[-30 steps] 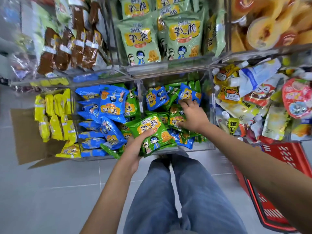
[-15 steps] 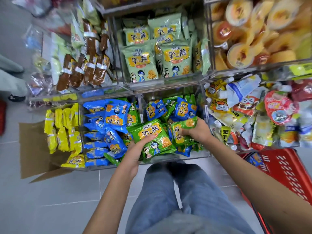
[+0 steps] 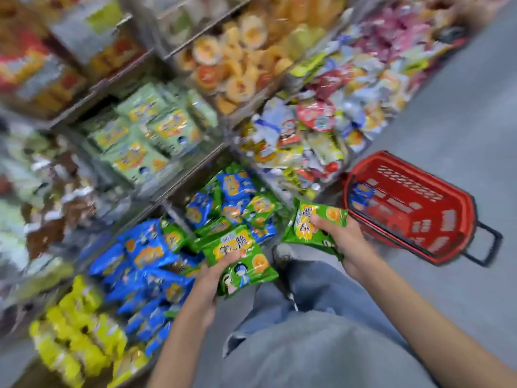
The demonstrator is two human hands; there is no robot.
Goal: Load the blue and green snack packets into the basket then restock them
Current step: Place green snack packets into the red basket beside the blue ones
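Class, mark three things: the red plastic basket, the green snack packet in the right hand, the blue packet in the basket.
Red plastic basket (image 3: pixel 408 204): head view, bare slotted inside.
Green snack packet (image 3: pixel 303 226) in right hand (image 3: pixel 342 240): head view, printed front.
Blue snack packet (image 3: pixel 361 196): head view, front face.

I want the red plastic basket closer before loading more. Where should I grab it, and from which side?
Take the black bar handle from the open aisle side. It juts from the red plastic basket at the end away from the shelves, leaving room to wrap round it.
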